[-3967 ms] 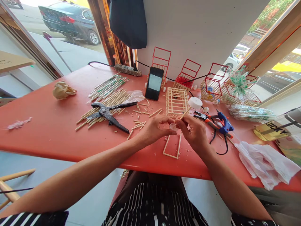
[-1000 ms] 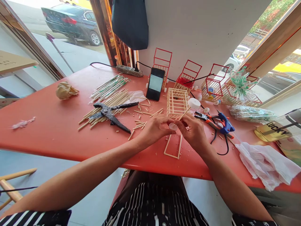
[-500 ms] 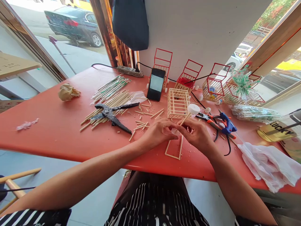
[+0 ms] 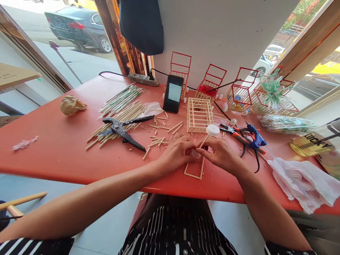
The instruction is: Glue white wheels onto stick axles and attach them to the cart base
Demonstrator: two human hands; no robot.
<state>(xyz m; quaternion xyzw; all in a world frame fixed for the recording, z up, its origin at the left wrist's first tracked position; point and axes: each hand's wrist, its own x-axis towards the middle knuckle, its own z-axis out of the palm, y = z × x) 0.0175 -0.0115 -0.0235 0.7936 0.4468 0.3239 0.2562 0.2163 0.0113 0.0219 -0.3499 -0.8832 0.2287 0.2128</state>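
My left hand and my right hand meet over the red table, both pinched on a thin wooden stick. A white round cap sits on the stick's far end and another small white cap is between my fingertips. Under my hands lies a flat rectangular stick frame. Just beyond stands an unpainted stick cage.
Black shears lie on a pile of sticks at left. A phone leans at the back near several red cage carts. A blue glue gun, orange-handled pliers and white cloth lie at right.
My hands have sunk closer to the table and the flat frame. The stick with its white cap has tilted lower. The view has shifted slightly.
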